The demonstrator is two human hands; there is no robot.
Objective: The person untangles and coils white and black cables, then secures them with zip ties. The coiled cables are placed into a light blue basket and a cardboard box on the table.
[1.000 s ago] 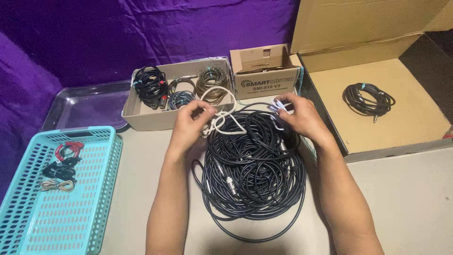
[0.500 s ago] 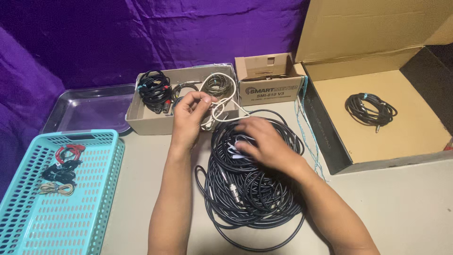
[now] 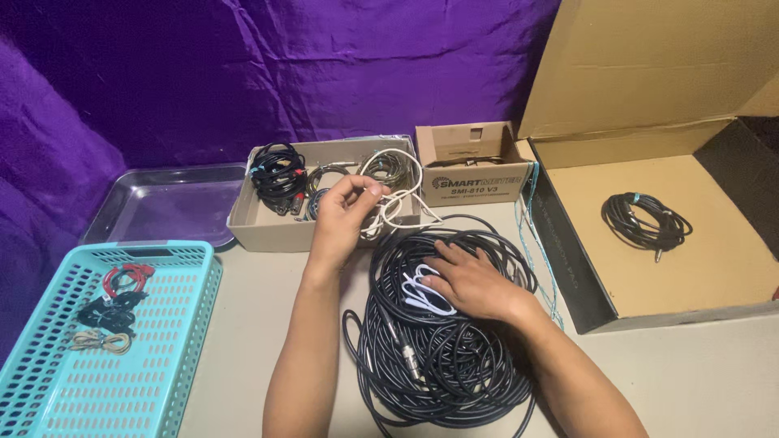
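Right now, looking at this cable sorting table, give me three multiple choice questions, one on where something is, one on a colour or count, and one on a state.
1. Where does the single small black cable coil lie?
A. In the turquoise basket
B. In the large open cardboard box
C. On the metal tray

2. What colour is the basket at the left?
A. Turquoise
B. Red
C. Brown

3. What is the left hand doing?
A. Resting flat on the table
B. Inside the basket
C. Pinching a white cable above the low box

Answers: 1 B, the coil sits alone on that box's floor. 2 A, its lattice walls are turquoise. 3 C, the fingers close on the white loop, while the right hand rests on the big black cable pile.
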